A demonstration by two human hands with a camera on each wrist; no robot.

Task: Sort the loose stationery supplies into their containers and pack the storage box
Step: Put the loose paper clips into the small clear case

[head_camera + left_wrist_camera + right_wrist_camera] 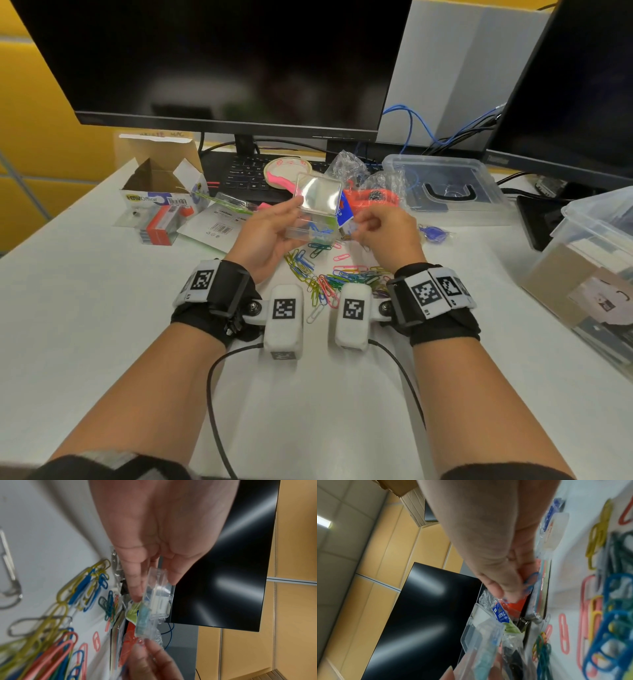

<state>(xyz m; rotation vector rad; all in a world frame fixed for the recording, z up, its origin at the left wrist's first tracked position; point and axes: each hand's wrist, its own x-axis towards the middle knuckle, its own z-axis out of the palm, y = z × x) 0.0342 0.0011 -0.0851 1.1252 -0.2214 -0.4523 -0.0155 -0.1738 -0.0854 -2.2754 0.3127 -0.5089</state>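
Head view: The left hand (pixel 265 236) grips a small clear plastic case (pixel 313 214) above the tabletop (pixel 102 325), fingers curled round its base; the hinged lid stands open and a few coloured clips lie inside. The right hand (pixel 383 229) hovers just beside the case, fingers curled, thumb and forefinger pinched together. A loose pile of coloured paper clips (pixel 335 277) lies on the tabletop below both hands. A clear storage box (pixel 589 274) sits at the right edge; its lid (pixel 445 185) lies flat behind the hands, before the monitors.

Left wrist view: The left-hand fingers (pixel 135 588) clamp the clear case (pixel 159 599) edge-on. Paper clips (pixel 56 635) are spread over the tabletop at the left.

Right wrist view: The right-hand fingertips (pixel 510 592) pinch a blue paper clip (pixel 530 581) above the open case (pixel 481 635). The image is blurred.
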